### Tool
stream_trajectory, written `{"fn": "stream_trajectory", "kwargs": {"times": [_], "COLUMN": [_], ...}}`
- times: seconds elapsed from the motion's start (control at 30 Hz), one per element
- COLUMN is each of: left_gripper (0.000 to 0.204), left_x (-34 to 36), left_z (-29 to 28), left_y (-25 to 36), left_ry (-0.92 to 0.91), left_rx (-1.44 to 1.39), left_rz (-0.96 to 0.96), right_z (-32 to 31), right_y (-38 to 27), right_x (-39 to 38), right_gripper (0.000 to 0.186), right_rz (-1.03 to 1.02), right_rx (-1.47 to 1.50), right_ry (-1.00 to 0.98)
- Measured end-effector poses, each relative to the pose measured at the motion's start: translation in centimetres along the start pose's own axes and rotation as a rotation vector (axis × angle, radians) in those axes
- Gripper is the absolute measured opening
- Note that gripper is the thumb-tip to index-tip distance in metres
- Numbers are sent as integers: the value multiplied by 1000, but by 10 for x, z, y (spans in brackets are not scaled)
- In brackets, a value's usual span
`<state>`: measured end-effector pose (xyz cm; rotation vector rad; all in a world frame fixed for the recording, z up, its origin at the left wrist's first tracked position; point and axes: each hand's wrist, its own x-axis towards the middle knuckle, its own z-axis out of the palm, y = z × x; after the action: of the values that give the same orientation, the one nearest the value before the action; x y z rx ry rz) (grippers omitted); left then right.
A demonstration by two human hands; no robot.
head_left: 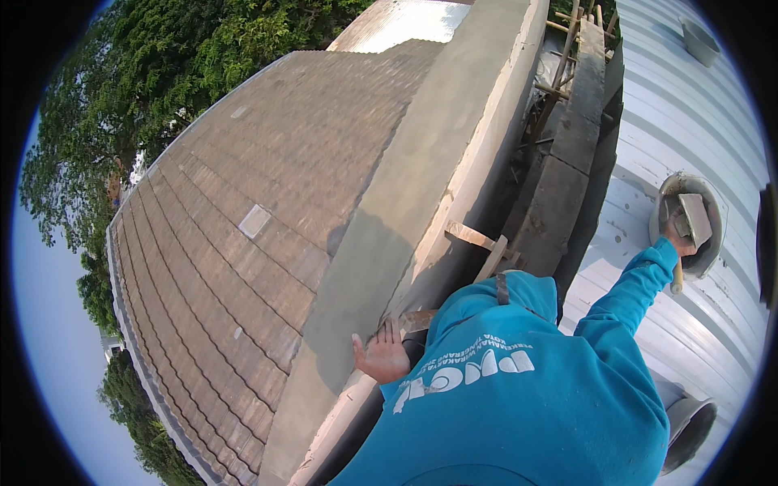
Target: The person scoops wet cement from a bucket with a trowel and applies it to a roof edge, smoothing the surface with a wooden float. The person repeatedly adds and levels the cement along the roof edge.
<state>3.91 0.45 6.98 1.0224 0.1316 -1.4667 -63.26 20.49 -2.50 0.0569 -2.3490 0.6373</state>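
My left hand [382,354] lies open with its fingers spread, palm showing, at the edge of the grey plastered wall top [389,194]. It holds nothing. Out to the right, my right hand [683,237] is closed on a flat, rectangular plastering float [695,219] over a mortar bucket [716,255]. The fingers' exact grip is partly hidden. Just below this hand, a light wooden handle [677,278] sticks out past the bucket's near side; I cannot tell what it belongs to. The plaster beside my left hand looks smooth, with a darker shadow across it.
A brown tiled roof [235,235] slopes away left of the wall. Narrow scaffold planks [563,174] run along the right, with wooden battens [472,236] jutting near the wall. Corrugated metal roofing [648,105] carries another bucket [700,43] far off and a tipped bucket [690,433] nearby.
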Motion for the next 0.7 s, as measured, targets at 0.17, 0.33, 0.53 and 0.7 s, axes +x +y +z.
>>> {"fn": "stream_trajectory", "kwargs": {"times": [0.17,0.33,0.53,0.7], "left_gripper": [95,91,85,80], "left_x": [4,10,4,1], "left_z": [0,-12,-3,-6], "left_y": [0,-2,-5,-9], "left_ry": [42,37,-30,-63], "left_rx": [2,-14,-50,-68], "left_rz": [16,41,41,114], "right_z": [-13,-17,-26,-5], "right_y": [-35,-121,-205,-284], "right_x": [-7,-51,-115,-120], "right_gripper": [65,64,64,63], "right_rz": [77,401,605,238], "right_rx": [351,1103,1551,1509], "right_ry": [-46,-399,-1044,-1393]}}
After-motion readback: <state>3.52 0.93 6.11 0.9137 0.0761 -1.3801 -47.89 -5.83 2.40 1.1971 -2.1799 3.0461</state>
